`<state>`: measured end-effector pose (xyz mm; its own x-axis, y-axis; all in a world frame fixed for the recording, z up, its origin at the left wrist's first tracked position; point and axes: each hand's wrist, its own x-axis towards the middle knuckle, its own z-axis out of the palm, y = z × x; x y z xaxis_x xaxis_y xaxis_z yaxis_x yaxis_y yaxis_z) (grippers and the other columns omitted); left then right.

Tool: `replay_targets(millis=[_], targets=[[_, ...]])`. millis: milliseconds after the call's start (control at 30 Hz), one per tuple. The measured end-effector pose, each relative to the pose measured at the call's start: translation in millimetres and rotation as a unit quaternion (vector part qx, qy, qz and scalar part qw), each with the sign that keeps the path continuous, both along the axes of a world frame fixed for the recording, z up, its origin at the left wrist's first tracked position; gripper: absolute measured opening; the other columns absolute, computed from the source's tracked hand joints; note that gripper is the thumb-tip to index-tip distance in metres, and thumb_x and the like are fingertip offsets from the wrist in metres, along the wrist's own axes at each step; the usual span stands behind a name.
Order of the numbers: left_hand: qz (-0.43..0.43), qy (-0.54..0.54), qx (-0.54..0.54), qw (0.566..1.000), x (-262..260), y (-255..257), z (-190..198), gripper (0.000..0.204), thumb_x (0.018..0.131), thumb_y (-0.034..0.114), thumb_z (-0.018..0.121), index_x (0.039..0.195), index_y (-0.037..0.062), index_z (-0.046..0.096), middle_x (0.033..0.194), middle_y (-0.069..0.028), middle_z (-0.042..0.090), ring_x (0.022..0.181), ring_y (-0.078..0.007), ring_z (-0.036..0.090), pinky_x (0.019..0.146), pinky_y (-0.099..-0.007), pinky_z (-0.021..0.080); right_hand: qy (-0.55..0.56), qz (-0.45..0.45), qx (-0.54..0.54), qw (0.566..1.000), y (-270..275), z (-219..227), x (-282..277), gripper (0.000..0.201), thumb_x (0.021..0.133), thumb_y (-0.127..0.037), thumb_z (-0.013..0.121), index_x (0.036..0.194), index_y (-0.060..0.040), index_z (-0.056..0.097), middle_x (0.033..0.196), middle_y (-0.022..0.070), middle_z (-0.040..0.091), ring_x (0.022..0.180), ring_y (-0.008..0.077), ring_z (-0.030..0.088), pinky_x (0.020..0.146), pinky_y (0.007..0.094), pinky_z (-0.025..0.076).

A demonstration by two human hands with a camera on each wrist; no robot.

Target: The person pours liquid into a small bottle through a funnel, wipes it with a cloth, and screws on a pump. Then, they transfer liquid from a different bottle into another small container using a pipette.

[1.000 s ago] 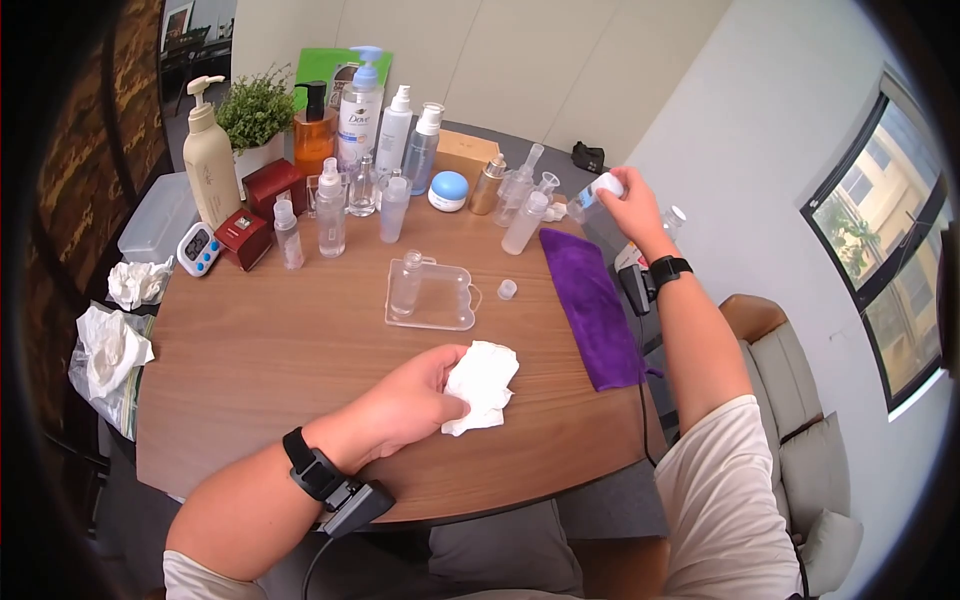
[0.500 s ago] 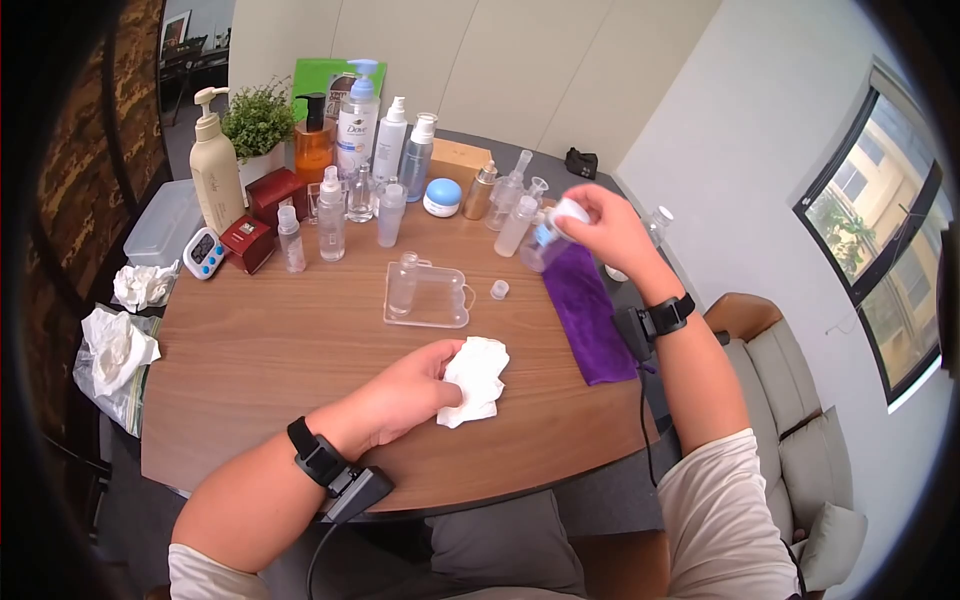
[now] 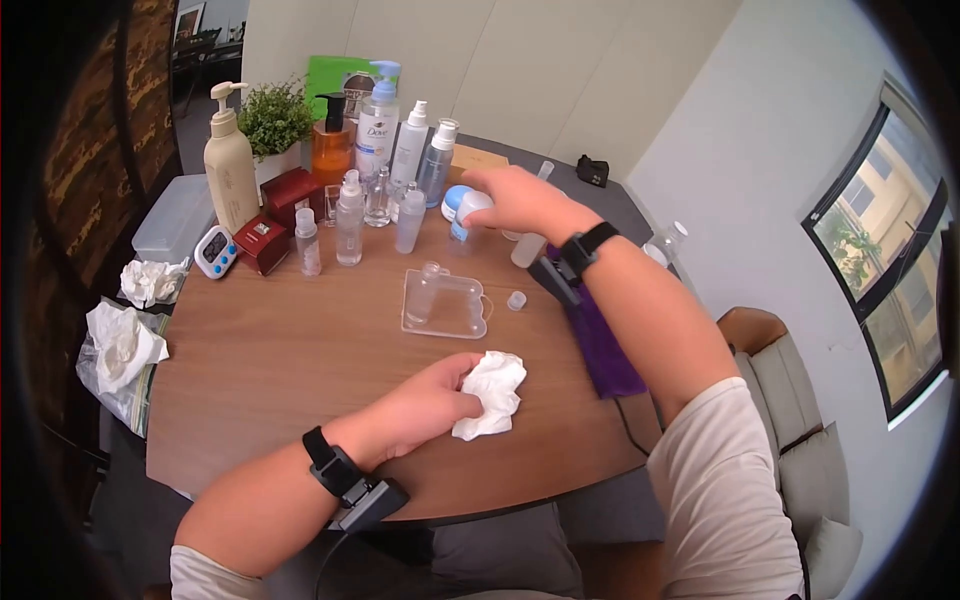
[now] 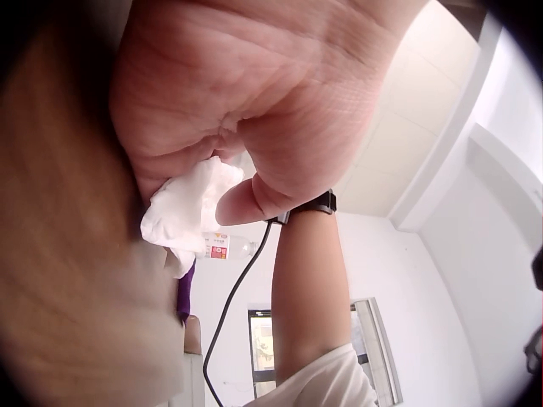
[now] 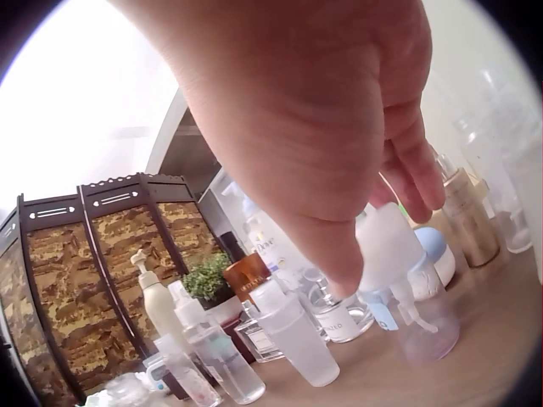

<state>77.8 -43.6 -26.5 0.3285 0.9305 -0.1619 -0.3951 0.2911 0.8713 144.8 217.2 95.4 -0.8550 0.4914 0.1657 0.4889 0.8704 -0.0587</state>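
Note:
In the head view my left hand (image 3: 425,405) pinches a crumpled white tissue (image 3: 490,395) low over the near part of the table. The left wrist view shows the tissue (image 4: 191,208) between thumb and fingers. Farther away, my right hand (image 3: 525,200) holds a clear bottle (image 3: 460,237) by its broad white cap (image 5: 392,246). In the right wrist view that bottle (image 5: 428,331) is upright, its base at the tabletop, with a dip tube inside. A blue-lidded jar (image 3: 455,198) is right behind it. Beside it is a frosted bottle (image 3: 409,222).
A clear plastic tray (image 3: 470,325) holds a small open bottle (image 3: 422,295); a small cap (image 3: 516,300) lies to its right. Several pump and spray bottles line the back. A purple cloth (image 3: 605,350) lies under my right forearm. A timer (image 3: 216,252) stands at left.
My right hand has carried the clear bottle from the table's right side leftward and down to the row of bottles. The left hand keeps the tissue in nearly the same place.

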Motion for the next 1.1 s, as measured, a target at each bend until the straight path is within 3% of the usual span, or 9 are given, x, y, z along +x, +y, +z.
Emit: replay_targets(millis=[100, 167, 267, 333, 433, 633, 700, 1000, 1100], targets=[[-0.006, 0.005, -0.009, 1.000, -1, -1, 3, 0.065, 0.091, -0.016, 0.053, 0.154, -0.0005, 0.044, 0.139, -0.0101, 0.066, 0.128, -0.0190, 0.065, 0.111, -0.0338, 0.050, 0.243, 0.004, -0.009, 0.970, -8, 43, 30, 0.045, 0.093, -0.034, 0.077, 0.123, -0.0009, 0.073, 0.103, 0.0119, 0.074, 0.085, 0.0181, 0.069, 0.078, 0.0333, 0.055], [0.002, 0.011, -0.018, 1.000, -1, -1, 3, 0.065, 0.092, -0.016, 0.052, 0.155, -0.0003, 0.043, 0.140, -0.0103, 0.065, 0.128, -0.0192, 0.065, 0.110, -0.0337, 0.051, 0.423, -0.094, 0.018, 0.901, 8, 65, 64, 0.033, 0.097, -0.031, 0.070, 0.112, -0.0020, 0.075, 0.100, 0.0147, 0.076, 0.090, 0.0274, 0.072, 0.083, 0.0393, 0.057], [-0.003, -0.003, -0.027, 1.000, -3, 0, 6, 0.065, 0.093, -0.015, 0.052, 0.156, -0.0001, 0.043, 0.141, -0.0106, 0.064, 0.129, -0.0199, 0.064, 0.110, -0.0347, 0.051, 0.437, -0.174, 0.053, 0.881, 84, 45, 111, 0.024, 0.094, -0.024, 0.070, 0.103, -0.0022, 0.076, 0.092, 0.0141, 0.076, 0.086, 0.0294, 0.073, 0.081, 0.0396, 0.058], [-0.001, -0.014, -0.035, 0.999, -3, 0, 6, 0.064, 0.094, -0.014, 0.053, 0.156, -0.0001, 0.043, 0.142, -0.0110, 0.064, 0.129, -0.0204, 0.063, 0.110, -0.0355, 0.051, 0.284, -0.156, 0.057, 0.944, 141, -7, 139, 0.020, 0.090, -0.016, 0.070, 0.104, -0.0037, 0.078, 0.097, 0.0156, 0.077, 0.091, 0.0315, 0.074, 0.084, 0.0401, 0.058], [0.002, -0.038, -0.050, 0.998, -4, -1, 7, 0.064, 0.095, -0.013, 0.054, 0.156, 0.0000, 0.042, 0.144, -0.0120, 0.062, 0.132, -0.0221, 0.062, 0.112, -0.0377, 0.050, 0.091, -0.199, 0.009, 0.976, 152, -47, 150, 0.031, 0.086, -0.002, 0.063, 0.113, -0.0039, 0.078, 0.114, 0.0189, 0.077, 0.109, 0.0365, 0.072, 0.096, 0.0422, 0.057], [0.026, -0.052, -0.100, 0.993, -4, -2, 12, 0.065, 0.096, -0.012, 0.055, 0.158, 0.0004, 0.039, 0.148, -0.0135, 0.059, 0.136, -0.0252, 0.060, 0.115, -0.0413, 0.049, 0.094, -0.151, -0.085, 0.980, 187, -77, 143, 0.046, 0.085, 0.009, 0.058, 0.126, -0.0034, 0.073, 0.127, 0.0195, 0.073, 0.121, 0.0370, 0.068, 0.103, 0.0420, 0.055], [0.024, -0.046, -0.098, 0.994, -4, -2, 13, 0.064, 0.097, -0.011, 0.056, 0.158, 0.0005, 0.039, 0.148, -0.0136, 0.059, 0.136, -0.0257, 0.059, 0.115, -0.0422, 0.048, 0.072, -0.127, -0.076, 0.986, 197, -78, 143, 0.042, 0.083, 0.005, 0.065, 0.123, -0.0048, 0.075, 0.123, 0.0179, 0.075, 0.118, 0.0357, 0.069, 0.103, 0.0423, 0.054], [0.010, -0.071, -0.123, 0.990, -9, -2, 16, 0.062, 0.100, -0.009, 0.055, 0.159, 0.0026, 0.038, 0.150, -0.0085, 0.057, 0.139, -0.0191, 0.055, 0.117, -0.0371, 0.044, 0.017, -0.063, -0.129, 0.990, 212, -73, 144, 0.037, 0.083, 0.003, 0.067, 0.118, -0.0051, 0.075, 0.117, 0.0146, 0.075, 0.106, 0.0328, 0.071, 0.095, 0.0405, 0.056], [0.019, -0.058, -0.130, 0.990, -8, -1, 20, 0.064, 0.099, -0.011, 0.054, 0.159, 0.0003, 0.037, 0.151, -0.0136, 0.056, 0.139, -0.0253, 0.056, 0.118, -0.0428, 0.044, 0.059, -0.091, -0.148, 0.983, 190, -45, 140, 0.037, 0.083, 0.001, 0.069, 0.118, -0.0052, 0.074, 0.116, 0.0137, 0.072, 0.106, 0.0334, 0.070, 0.094, 0.0416, 0.056]])
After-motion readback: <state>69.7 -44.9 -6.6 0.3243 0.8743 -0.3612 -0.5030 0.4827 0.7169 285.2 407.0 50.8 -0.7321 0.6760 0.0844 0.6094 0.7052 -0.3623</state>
